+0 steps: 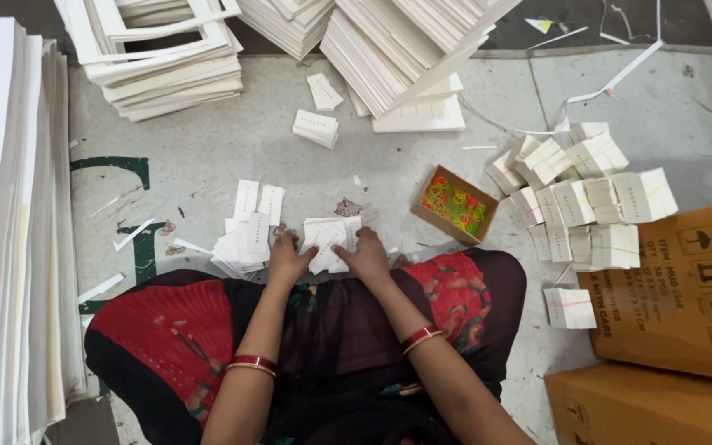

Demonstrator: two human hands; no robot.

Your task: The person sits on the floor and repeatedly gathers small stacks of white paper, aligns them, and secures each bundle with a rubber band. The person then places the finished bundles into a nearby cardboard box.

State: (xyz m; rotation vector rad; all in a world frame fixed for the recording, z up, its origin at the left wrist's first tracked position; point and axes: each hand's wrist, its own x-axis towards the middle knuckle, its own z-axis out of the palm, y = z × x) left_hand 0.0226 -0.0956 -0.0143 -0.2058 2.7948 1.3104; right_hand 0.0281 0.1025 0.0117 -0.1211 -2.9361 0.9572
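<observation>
Small stack of white paper cards [329, 239] lies on grey concrete floor [208, 156], btwn both hands. Left hand [288, 257] & right hand [366, 255] press its edges — fingers curled, gripping stack. Small brown cardboard box of coloured rubber bands [454, 204] just right.

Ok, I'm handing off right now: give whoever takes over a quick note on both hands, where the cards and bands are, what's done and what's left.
Left hand and right hand: both pressed on a small stack of white cards on the floor in front of the knees, squaring it up.
Loose cards: a spread pile just left of the left hand, not banded.
Rubber bands: in the small open brown box, right of the hands.
Done: banded bundles heaped to the right, beside the cardboard cartons.
Left: the stack in hand shows no band yet; the loose pile is unbundled.
</observation>
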